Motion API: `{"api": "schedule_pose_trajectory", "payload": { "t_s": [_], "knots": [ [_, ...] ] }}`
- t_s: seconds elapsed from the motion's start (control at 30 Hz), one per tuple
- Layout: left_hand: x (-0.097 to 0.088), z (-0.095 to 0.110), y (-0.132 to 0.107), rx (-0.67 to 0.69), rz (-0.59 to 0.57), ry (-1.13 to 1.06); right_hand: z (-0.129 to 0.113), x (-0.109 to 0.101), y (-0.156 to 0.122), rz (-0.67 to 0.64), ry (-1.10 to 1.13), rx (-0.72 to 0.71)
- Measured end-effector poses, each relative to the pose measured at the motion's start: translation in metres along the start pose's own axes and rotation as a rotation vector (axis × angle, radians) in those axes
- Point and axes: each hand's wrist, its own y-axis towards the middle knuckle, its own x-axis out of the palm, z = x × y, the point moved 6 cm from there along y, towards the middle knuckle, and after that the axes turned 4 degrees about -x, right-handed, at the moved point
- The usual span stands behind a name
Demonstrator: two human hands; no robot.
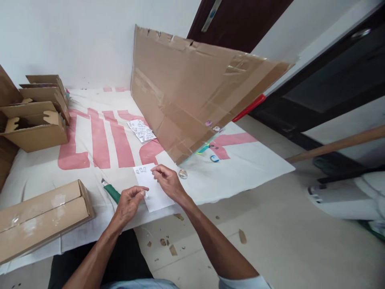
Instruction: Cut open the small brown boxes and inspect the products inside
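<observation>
A white sheet of paper (158, 198) lies near the table's front edge, with a few small dark-outlined shapes at its upper left. Over its left side, my left hand (130, 204) pinches a small whitish piece (146, 194) between thumb and forefinger. My right hand (168, 182) hovers by the drawn shapes with its fingers pinched together; whatever is in them is too small to make out. Left of the sheet lies a green-handled tool (111, 193), partly behind my left hand. A small roll of clear tape (183, 174) rests just right of my right hand.
A big cardboard panel (192, 92) stands slanted across the table (255, 160). Behind the sheet lies a paper covered in small drawings (141, 131). Open cardboard boxes (39, 132) and a closed carton (45, 216) occupy the left. A blue-white roll (214, 158) sits right.
</observation>
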Motion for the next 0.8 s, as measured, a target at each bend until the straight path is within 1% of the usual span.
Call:
{"api": "schedule_pose_trajectory", "payload": {
  "t_s": [0.07, 0.1, 0.17, 0.27, 0.4, 0.6, 0.8],
  "knots": [
    [-0.004, 0.004, -0.002, -0.009, 0.017, -0.099, -0.011, 0.004, -0.023, -0.024, 0.224, 0.084],
    [-0.005, 0.007, -0.003, -0.004, 0.03, -0.126, -0.015, 0.008, -0.033, -0.043, 0.297, 0.123],
    [-0.007, 0.011, -0.004, 0.015, 0.069, -0.16, -0.022, 0.017, -0.05, -0.047, 0.392, 0.179],
    [-0.008, 0.013, -0.006, 0.048, 0.125, -0.196, -0.023, 0.029, -0.066, 0.009, 0.473, 0.24],
    [-0.006, 0.013, -0.007, 0.074, 0.149, -0.209, -0.023, 0.042, -0.073, 0.089, 0.552, 0.299],
    [-0.007, 0.014, -0.009, 0.12, 0.178, -0.21, -0.023, 0.049, -0.075, 0.19, 0.594, 0.306],
    [-0.004, 0.008, -0.008, 0.142, 0.177, -0.169, -0.013, 0.058, -0.076, 0.218, 0.681, 0.276]
  ]
}}
